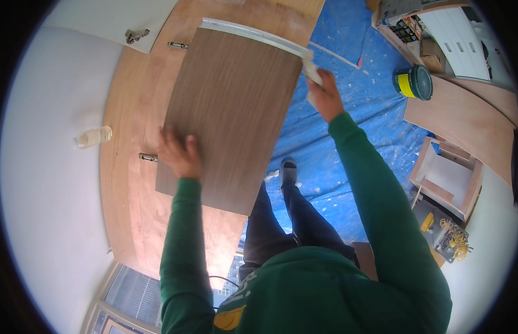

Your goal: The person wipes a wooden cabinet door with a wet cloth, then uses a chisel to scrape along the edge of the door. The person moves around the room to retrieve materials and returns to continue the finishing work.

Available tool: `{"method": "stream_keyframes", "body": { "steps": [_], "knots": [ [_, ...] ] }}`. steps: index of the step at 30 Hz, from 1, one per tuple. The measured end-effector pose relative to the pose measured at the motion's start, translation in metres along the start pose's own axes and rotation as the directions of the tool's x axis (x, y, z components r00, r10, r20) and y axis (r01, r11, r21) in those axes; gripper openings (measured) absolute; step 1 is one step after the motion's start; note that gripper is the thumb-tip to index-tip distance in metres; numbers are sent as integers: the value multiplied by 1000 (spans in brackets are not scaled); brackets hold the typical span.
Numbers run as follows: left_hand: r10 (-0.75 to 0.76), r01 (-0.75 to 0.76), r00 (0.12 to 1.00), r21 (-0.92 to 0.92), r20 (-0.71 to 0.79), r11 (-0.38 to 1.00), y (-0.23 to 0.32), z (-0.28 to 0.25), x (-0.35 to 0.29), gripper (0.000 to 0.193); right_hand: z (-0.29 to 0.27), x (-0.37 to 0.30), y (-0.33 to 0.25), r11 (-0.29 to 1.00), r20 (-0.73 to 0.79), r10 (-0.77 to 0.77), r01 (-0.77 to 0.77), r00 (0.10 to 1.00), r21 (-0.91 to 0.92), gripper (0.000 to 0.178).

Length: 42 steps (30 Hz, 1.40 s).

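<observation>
A brown wood-grain cabinet door [236, 100] lies flat on a wooden work surface, with a pale metal strip [253, 37] along its far edge. Two metal hinges, one of them a hinge [148, 157] near my left hand, stick out from its left side. My left hand [181, 155] rests on the door's left edge, fingers spread. At the far right corner my right hand [325, 97] grips a whitish rag [310, 68], which touches the end of the strip. Motion blurs the rag, and part of it hangs below my fingers.
The wooden work surface [131, 206] stands against a white wall, with a small clear bottle [94, 137] on it. Blue sheeting [331, 161] covers the floor. To the right are a dark green bucket [419, 83], a wooden drawer-like box [445, 178] and plywood panels [465, 122].
</observation>
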<state>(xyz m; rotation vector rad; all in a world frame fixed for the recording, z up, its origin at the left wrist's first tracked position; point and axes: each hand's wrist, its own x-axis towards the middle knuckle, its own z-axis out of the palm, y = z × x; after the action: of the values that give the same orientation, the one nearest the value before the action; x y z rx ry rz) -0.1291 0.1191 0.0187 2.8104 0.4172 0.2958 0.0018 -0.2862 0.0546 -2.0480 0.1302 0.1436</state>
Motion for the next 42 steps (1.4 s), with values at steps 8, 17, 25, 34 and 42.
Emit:
{"method": "stream_keyframes", "body": {
  "steps": [8,17,25,34,42],
  "knots": [
    [36,-43,994,71,100,997,21,3,4,70,54,17,10,796,161,-238,287,958,-534,64],
    [35,-43,995,85,92,996,15,3,3,68,88,-103,2,704,322,-222,380,920,-600,74],
    [48,-56,995,100,85,993,19,8,5,69,66,43,9,752,-62,-243,148,968,-642,70],
    [37,-47,996,113,84,992,13,6,2,70,95,-26,17,792,63,-244,236,968,-563,74],
    [19,-33,994,126,107,991,16,7,4,70,104,-35,23,814,27,-350,319,936,-486,81]
  ]
}}
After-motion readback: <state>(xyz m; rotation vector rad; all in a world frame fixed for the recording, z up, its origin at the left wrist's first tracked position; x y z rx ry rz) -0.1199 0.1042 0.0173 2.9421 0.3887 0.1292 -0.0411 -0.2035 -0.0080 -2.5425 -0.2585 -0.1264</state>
